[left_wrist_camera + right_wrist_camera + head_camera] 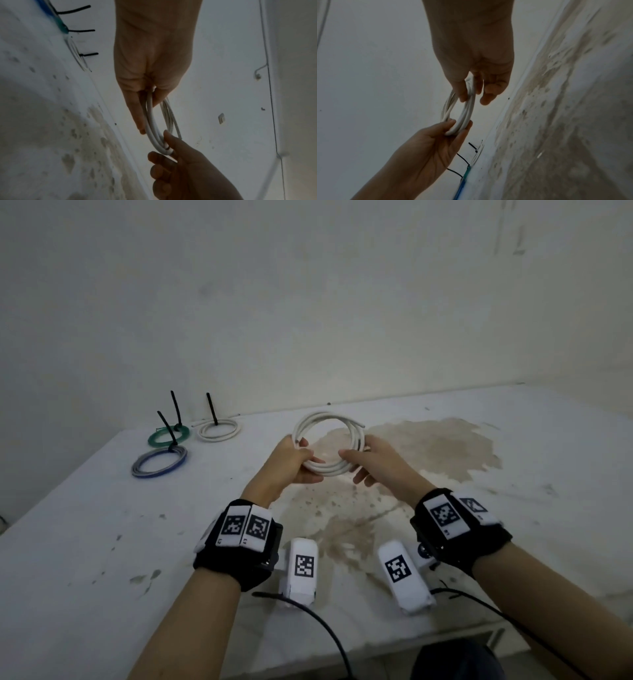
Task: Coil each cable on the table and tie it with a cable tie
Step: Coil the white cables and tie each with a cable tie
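Head view: the left hand point(291, 460) and right hand point(380, 463) hold a white cable coil point(329, 443) above the table point(85, 525); three tied coils lie far left. Left wrist view: thumb and fingers point(137, 115) pinch the coil. Right wrist view: the right hand's thumb and fingers point(489, 93) clasp its opposite side.

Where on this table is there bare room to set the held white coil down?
Bare tabletop lies right of the right hand, over the brown stain; more lies near-left, by the left hand. The far-left corner is crowded: green coil, blue-grey coil and tied white coil. The held white coil hangs above the middle.
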